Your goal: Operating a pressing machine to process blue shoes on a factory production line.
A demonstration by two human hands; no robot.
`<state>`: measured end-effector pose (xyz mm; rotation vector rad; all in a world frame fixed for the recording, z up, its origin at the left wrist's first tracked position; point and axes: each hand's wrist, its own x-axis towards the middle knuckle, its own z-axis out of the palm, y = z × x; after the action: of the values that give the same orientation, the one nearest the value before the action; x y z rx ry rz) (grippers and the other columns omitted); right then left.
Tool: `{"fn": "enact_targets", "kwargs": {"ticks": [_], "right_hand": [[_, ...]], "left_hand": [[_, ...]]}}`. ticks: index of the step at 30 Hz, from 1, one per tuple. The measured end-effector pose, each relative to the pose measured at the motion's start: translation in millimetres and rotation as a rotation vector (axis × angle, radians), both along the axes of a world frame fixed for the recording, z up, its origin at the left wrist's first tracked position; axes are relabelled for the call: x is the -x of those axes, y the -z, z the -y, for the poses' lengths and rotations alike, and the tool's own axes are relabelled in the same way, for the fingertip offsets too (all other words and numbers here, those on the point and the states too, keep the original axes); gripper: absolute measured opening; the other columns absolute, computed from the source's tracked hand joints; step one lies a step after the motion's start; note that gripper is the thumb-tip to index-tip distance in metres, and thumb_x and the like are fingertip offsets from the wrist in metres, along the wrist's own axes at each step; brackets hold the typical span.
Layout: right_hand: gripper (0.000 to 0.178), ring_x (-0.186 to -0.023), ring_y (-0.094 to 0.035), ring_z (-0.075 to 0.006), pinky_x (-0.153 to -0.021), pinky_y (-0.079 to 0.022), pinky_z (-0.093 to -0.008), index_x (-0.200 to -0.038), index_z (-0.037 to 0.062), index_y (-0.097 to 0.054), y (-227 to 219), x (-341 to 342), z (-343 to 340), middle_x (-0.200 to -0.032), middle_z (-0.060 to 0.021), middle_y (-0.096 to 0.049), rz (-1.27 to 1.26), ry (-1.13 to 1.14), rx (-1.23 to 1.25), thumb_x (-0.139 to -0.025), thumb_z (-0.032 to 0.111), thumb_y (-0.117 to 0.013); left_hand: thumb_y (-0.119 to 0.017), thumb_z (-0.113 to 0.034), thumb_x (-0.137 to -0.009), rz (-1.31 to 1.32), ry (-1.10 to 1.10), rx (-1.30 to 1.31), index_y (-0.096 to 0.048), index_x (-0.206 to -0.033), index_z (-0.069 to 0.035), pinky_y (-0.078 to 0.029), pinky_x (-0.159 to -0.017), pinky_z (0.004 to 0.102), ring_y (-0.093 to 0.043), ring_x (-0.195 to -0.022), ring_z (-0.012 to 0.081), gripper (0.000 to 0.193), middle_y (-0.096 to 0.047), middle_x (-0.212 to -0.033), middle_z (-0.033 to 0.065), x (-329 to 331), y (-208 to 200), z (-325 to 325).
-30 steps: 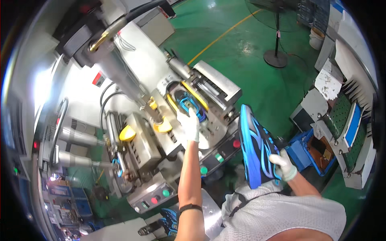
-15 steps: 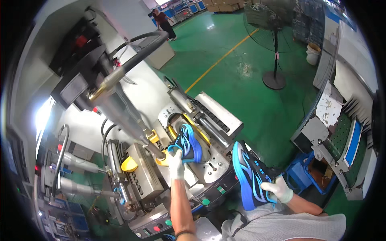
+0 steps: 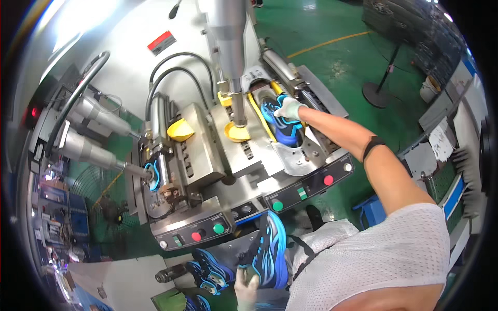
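A blue and black sports shoe (image 3: 286,127) sits in the right-hand station of the press (image 3: 252,167), between two yellow strips. My gloved right hand (image 3: 290,110) reaches over from the right and grips this shoe at its upper; the fingertips are partly hidden against it. Low in the picture, in front of the machine, a second blue and black shoe (image 3: 272,251) stands toe up. Closed on its collar end is my gloved left hand (image 3: 246,286), thumb on the near side.
A thick metal ram (image 3: 237,103) hangs just left of the right station. Yellow cups (image 3: 180,130) sit on the machine, and button panels (image 3: 194,231) line its front. More shoes (image 3: 210,272) lie at lower left. A floor fan (image 3: 374,95) stands far right.
My left hand has left the press and come down holding a shoe. My right hand has moved from the shoe at the right to the one in the press. The view has swung left.
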<state>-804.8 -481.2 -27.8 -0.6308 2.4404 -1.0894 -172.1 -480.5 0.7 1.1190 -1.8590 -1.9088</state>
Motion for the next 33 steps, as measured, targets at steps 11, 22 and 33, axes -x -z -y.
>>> {"fn": "enact_targets", "kwargs": {"ticks": [11, 22, 33], "right_hand": [[0.073, -0.115, -0.065, -0.0404, -0.099, -0.053, -0.0426, -0.132, -0.0078, -0.049, 60, 10, 38, -0.123, -0.0306, -0.064, -0.311, 0.084, -0.214, -0.078, 0.035, -0.071], [0.083, -0.148, -0.026, -0.0487, -0.122, -0.023, -0.0499, -0.152, -0.0081, -0.027, 53, -338, -53, -0.155, -0.0331, -0.031, -0.685, -0.538, 0.220, -0.088, 0.023, -0.071], [0.107, -0.149, -0.031, -0.0386, -0.123, -0.025, -0.0392, -0.155, -0.0108, -0.021, 112, -469, -60, -0.155, -0.0361, -0.031, 0.106, -0.538, -0.210, -0.083, 0.044, -0.078]], "left_hand": [[-0.070, -0.011, -0.088, 0.370, -0.525, 0.392, -0.026, -0.155, 0.008, -0.037, -0.116, 0.0418, -0.048, -0.136, 0.0380, 0.082, -0.045, -0.148, 0.0288, -89, 204, -23], [-0.083, -0.007, -0.078, 0.460, -0.526, 0.429, -0.033, -0.151, -0.002, -0.041, -0.110, 0.0435, -0.052, -0.128, 0.0367, 0.089, -0.050, -0.139, 0.0221, -75, 245, -8], [-0.069, -0.006, -0.091, -0.053, -0.650, 0.446, -0.041, -0.145, 0.005, -0.044, -0.111, 0.0433, -0.051, -0.134, 0.0366, 0.062, -0.051, -0.141, 0.0234, -142, 187, 32]]}}
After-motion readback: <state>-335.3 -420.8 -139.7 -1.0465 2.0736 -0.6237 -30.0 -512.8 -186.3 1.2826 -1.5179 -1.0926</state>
